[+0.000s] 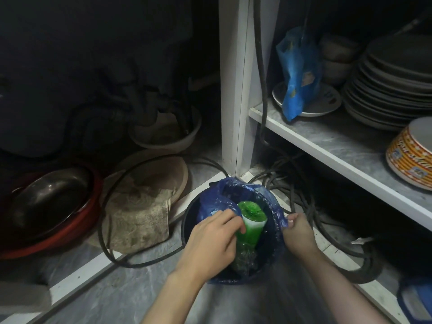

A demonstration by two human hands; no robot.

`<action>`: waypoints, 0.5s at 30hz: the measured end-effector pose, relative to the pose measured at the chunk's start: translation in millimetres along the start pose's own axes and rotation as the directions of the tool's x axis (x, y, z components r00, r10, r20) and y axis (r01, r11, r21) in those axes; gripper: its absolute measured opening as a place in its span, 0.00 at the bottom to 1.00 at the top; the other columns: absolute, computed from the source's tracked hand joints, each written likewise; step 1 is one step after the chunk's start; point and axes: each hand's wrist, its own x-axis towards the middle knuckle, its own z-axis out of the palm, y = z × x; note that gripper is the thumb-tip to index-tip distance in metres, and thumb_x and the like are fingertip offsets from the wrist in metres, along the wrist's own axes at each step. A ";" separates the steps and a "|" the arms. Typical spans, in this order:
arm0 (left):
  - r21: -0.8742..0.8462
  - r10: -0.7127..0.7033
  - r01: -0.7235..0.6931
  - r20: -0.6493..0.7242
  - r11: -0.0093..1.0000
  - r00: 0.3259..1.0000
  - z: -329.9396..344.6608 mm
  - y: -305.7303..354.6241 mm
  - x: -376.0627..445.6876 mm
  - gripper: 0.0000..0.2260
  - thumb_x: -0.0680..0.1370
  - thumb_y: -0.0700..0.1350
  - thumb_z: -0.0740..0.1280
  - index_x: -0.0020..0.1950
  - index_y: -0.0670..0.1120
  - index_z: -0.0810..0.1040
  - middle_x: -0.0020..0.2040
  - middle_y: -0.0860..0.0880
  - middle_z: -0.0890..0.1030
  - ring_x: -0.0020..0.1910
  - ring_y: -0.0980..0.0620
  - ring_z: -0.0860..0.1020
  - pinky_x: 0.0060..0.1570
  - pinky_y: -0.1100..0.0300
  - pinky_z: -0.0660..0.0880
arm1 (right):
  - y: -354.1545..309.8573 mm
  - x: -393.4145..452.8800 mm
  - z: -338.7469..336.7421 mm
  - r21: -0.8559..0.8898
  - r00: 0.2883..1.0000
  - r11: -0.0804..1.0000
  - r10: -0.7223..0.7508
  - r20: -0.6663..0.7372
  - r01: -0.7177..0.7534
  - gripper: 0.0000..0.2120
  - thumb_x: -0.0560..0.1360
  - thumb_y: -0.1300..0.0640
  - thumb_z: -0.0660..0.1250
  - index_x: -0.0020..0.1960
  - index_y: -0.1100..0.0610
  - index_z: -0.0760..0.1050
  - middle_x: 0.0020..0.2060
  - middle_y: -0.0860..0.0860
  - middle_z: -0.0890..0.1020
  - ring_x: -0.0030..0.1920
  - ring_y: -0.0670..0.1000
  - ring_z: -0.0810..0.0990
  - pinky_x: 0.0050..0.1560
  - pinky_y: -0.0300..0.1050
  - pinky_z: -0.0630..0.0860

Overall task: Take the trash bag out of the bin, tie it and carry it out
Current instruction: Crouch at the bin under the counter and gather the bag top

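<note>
- The bin (187, 226) stood on the floor (131, 298) in front of an open cupboard, and the blue trash bag (233, 190) was still inside it, its edge folded over the rim.
- The left hand (214, 239) reached into the bin — its fingers were curled around the left side of the bag, just beside a green bottle (251, 220).
- The right hand (298, 230) pinched the right edge of the bag at the rim, fingers closed tight on the plastic.
- The green bottle lay tilted in the bag with some crumpled clear plastic (244, 259) under it.
- A black hose (105, 206) looped over the floor to the left, near a dirty cloth (140, 213) and a red basin (77, 220) with a metal bowl (51, 197) in it.
- On the shelf (339, 146) to the right sat a pile of plates (390, 90), a striped bowl (411, 157) and another blue bag (299, 71) on a white plate (327, 101).
</note>
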 end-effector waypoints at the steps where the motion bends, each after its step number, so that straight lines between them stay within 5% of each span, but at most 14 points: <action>1: -0.003 -0.007 0.007 -0.009 1.000 1.000 0.3 0.4 0.3 0.11 0.69 0.41 0.58 0.47 0.53 0.74 0.45 0.55 0.75 0.45 0.51 0.76 0.42 0.53 0.76 | -2.6 0.8 -3.2 0.035 0.999 0.999 0.011 -0.035 -0.010 0.10 0.73 0.64 0.64 0.54 0.59 0.71 0.45 0.56 0.79 0.51 0.59 0.79 0.53 0.48 0.73; 4: -0.024 -0.064 0.063 -0.040 0.998 0.997 -1.4 2.7 -0.5 0.13 0.69 0.41 0.59 0.50 0.55 0.73 0.47 0.57 0.75 0.46 0.53 0.77 0.40 0.53 0.76 | -13.2 1.5 -16.7 0.181 0.995 0.983 -0.018 -0.103 0.037 0.06 0.68 0.60 0.66 0.44 0.55 0.79 0.36 0.55 0.83 0.42 0.59 0.82 0.48 0.53 0.79; 6: -0.069 -0.131 0.126 -0.071 0.990 0.989 -3.9 5.7 -0.6 0.16 0.70 0.40 0.60 0.54 0.57 0.72 0.49 0.58 0.76 0.46 0.54 0.77 0.40 0.53 0.76 | -23.4 -2.6 -27.4 0.257 0.988 0.958 -0.097 -0.121 0.125 0.03 0.68 0.58 0.67 0.36 0.53 0.79 0.27 0.52 0.79 0.33 0.55 0.78 0.39 0.50 0.74; 9: -0.315 -0.315 0.271 -0.097 0.909 0.944 -7.2 10.2 3.2 0.16 0.72 0.41 0.60 0.55 0.59 0.71 0.47 0.59 0.81 0.45 0.54 0.79 0.45 0.52 0.78 | -48.5 -31.4 -39.3 0.390 0.955 0.872 -0.264 -0.135 0.296 0.05 0.72 0.62 0.68 0.38 0.57 0.80 0.26 0.50 0.77 0.30 0.46 0.74 0.34 0.42 0.70; 12: -0.541 -0.431 0.332 -0.065 0.773 0.900 -8.0 15.3 9.9 0.13 0.75 0.46 0.60 0.56 0.61 0.71 0.43 0.55 0.82 0.41 0.51 0.81 0.46 0.47 0.78 | -72.8 -78.4 -34.6 0.351 0.839 0.777 -0.543 -0.046 0.522 0.06 0.71 0.68 0.68 0.41 0.58 0.78 0.29 0.46 0.77 0.28 0.40 0.72 0.32 0.34 0.69; 15: -0.628 -0.475 0.402 0.057 0.667 0.878 -9.8 24.7 14.2 0.07 0.80 0.51 0.59 0.57 0.60 0.71 0.38 0.57 0.82 0.37 0.56 0.79 0.44 0.53 0.75 | -78.5 -106.1 -16.9 0.140 0.680 0.678 -0.732 0.044 0.721 0.07 0.71 0.65 0.69 0.40 0.53 0.76 0.32 0.46 0.77 0.32 0.46 0.74 0.33 0.34 0.69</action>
